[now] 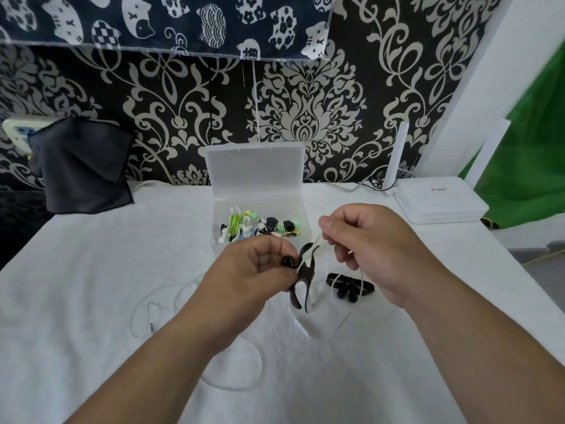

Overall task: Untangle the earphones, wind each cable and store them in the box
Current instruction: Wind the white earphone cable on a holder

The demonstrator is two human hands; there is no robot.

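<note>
Head view: the left hand [253,267] pinches a black winder [305,273] above the white table [91,270], just in front of the open clear box [255,172]. The right hand [376,243] pinches the white earphone cable [316,240], which runs to the winder and loops down onto the table.

White earphone cable [317,240] loops loose before the open clear box [255,172], holding perhaps four wound sets [235,226].

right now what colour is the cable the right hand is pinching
White: the thin white earphone cable pinched by the right hand, clearest in the head view.
</note>
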